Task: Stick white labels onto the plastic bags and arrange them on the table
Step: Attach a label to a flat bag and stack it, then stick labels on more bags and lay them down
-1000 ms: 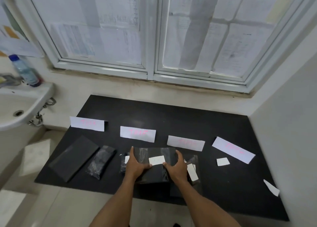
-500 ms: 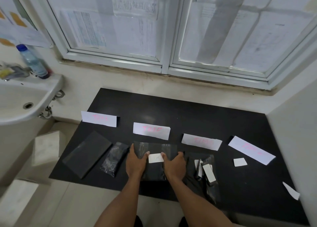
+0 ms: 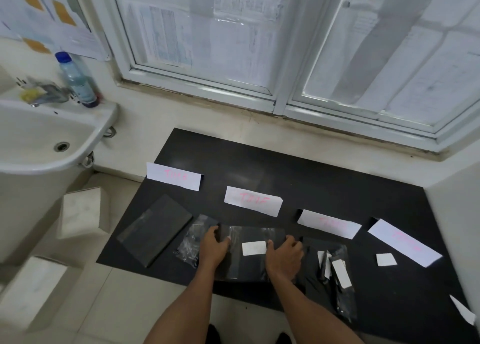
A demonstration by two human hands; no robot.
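Note:
A clear plastic bag with dark contents (image 3: 249, 263) lies on the black table (image 3: 311, 182), a white label (image 3: 254, 248) stuck on its top. My left hand (image 3: 214, 249) grips the bag's left edge and my right hand (image 3: 284, 256) grips its right edge. To the left lie a small crumpled bag (image 3: 193, 241) and a flat dark bag (image 3: 155, 228). Right of my hands, a pile of bags (image 3: 335, 273) carries white labels (image 3: 341, 273). A loose white label (image 3: 386, 259) lies further right.
Four white paper signs with pink writing stand in a row: (image 3: 173, 176), (image 3: 253, 200), (image 3: 328, 224), (image 3: 405, 242). A sink (image 3: 39, 138) with a bottle (image 3: 76, 80) is at the left. White boxes (image 3: 80, 211) sit on the floor. A wall closes the right side.
Both hands slid the labelled bag leftward, off the pile of bags, to sit below the second sign. The camera view shifted left.

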